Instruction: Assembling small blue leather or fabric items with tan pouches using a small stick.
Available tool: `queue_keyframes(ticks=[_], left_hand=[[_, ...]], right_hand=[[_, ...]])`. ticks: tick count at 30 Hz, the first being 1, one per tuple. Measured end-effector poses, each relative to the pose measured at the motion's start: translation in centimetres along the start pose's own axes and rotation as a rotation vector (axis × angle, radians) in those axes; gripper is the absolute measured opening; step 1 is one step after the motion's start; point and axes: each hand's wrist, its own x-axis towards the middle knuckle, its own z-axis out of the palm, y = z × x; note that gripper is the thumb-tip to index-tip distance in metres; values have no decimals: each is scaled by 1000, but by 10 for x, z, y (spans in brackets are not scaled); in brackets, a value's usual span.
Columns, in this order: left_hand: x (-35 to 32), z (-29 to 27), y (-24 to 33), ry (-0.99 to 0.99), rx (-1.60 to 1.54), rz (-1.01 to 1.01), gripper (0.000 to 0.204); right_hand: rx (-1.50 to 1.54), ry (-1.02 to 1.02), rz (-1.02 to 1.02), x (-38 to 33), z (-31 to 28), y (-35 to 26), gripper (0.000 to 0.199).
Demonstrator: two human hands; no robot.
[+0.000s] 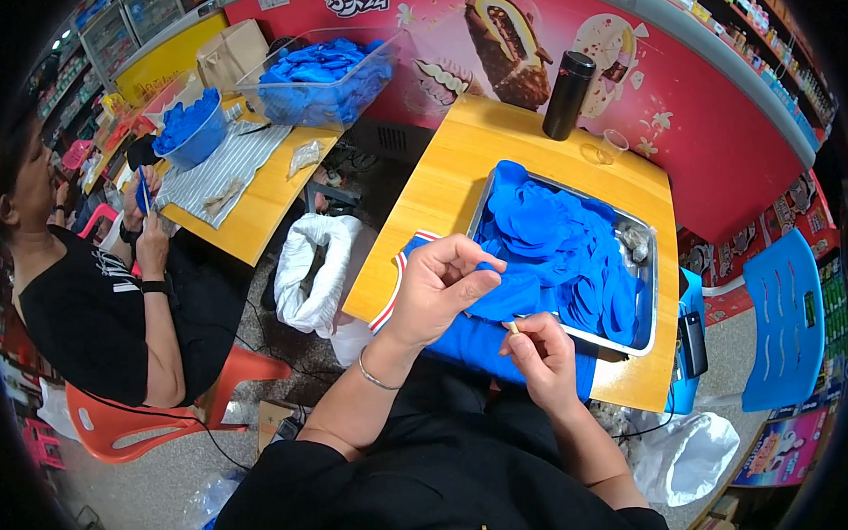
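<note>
My left hand (441,285), with a bangle on its wrist, is raised over the near edge of a metal tray (651,299). Its thumb and fingers are pinched at a blue fabric piece (505,298) that hangs beneath them. Just right of it my right hand (542,352) is closed round a small pale tip (512,327); the rest of that thing is hidden in the fingers. Loose rounded blue fabric pieces (544,219) fill most of the tray. Some greyish bits in clear plastic (636,242) lie at its right side. Folded blue cloth (483,352) covers the table's front edge.
A black bottle (569,96) and a clear cup (612,144) stand at the wooden table's (466,137) far side. White sacks (317,273) sit left of it. A co-worker (98,286) sits at another table with blue-filled tubs (191,133). A blue chair (786,322) is at right.
</note>
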Motion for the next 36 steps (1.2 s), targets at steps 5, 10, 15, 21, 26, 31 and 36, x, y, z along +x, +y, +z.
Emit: queue_keyframes(ticks=[5,10,15,21,26,31,36], left_hand=[[-2,-1,-1,-39,-140,-126,11],[-3,-1,-2,-195,-142,-39,8],[-2,0,9,-112,7,-92,7],[-4,9,15,-71,127,-10,12],[-3,9,11,-62,124,80,15],[-5,10,8,-110,85,56,13],[-5,6,8,-128,28,-35,12]], right_hand=[[-18,-48,-22,2,-5,-2,9],[417,-277,252,1,-15,-1,10],[186,-167,71,4,-13,2,8],[-73,63,-108,6,-13,8,9],[-61,90,-137,9,-10,12,12],[-69,75,-181,8,-12,16,13],[-168,25,-227,9,-19,19,11]])
